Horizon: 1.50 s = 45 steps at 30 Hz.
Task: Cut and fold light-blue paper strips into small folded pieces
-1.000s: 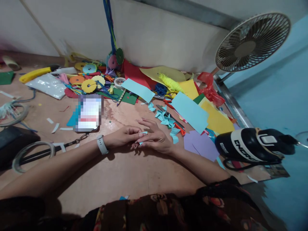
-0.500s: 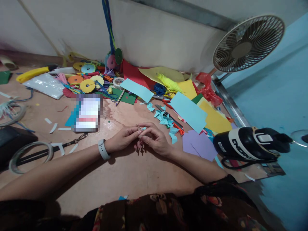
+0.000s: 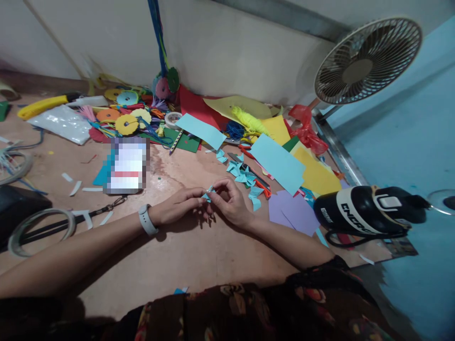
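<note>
A small light blue folded paper piece (image 3: pixel 209 194) is pinched between my two hands above the table. My left hand (image 3: pixel 182 204) comes from the left, a pale watch on its wrist, and grips the piece's left side with thumb and fingers. On the other side, my right hand (image 3: pixel 230 201) holds the piece between thumb and curled fingers. Several similar folded light blue pieces (image 3: pixel 245 176) lie in a loose pile up and to the right of my hands. Beside that pile rest a dark-bladed tool and an orange-handled one (image 3: pixel 263 188).
Light blue sheets (image 3: pixel 277 163), purple sheets (image 3: pixel 293 213) and a black bottle (image 3: pixel 362 210) are at the right. A phone with a blurred screen (image 3: pixel 127 166) lies left of centre, near a tape roll (image 3: pixel 42 232). Coloured discs and cords line the back; a fan (image 3: pixel 368 61) stands behind.
The fingers of my right hand have lifted and curled back, so more of the small blue paper shows. The whole view has shifted slightly.
</note>
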Each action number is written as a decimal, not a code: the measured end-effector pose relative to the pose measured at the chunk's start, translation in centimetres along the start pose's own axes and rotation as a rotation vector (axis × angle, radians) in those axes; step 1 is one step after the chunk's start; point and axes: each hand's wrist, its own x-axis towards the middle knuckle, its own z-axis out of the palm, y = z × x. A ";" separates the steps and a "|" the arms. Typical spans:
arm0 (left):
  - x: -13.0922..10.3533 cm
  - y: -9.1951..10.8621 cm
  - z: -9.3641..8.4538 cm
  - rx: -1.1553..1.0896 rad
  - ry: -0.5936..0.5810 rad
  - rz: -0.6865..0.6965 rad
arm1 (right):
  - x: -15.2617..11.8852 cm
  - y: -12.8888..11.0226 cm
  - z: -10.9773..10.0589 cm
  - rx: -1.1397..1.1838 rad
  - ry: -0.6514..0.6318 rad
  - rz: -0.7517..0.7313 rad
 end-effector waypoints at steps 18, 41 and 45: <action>0.2 -0.2 0.0 0.088 0.035 -0.033 | 0.6 -0.3 -0.9 0.017 -0.206 0.141; 0.5 0.2 0.1 -0.056 0.390 0.183 | 0.2 -0.8 -0.5 0.228 -0.167 0.349; 0.5 0.0 0.3 -0.014 0.407 0.284 | 0.0 -0.6 -0.3 0.302 -0.152 0.379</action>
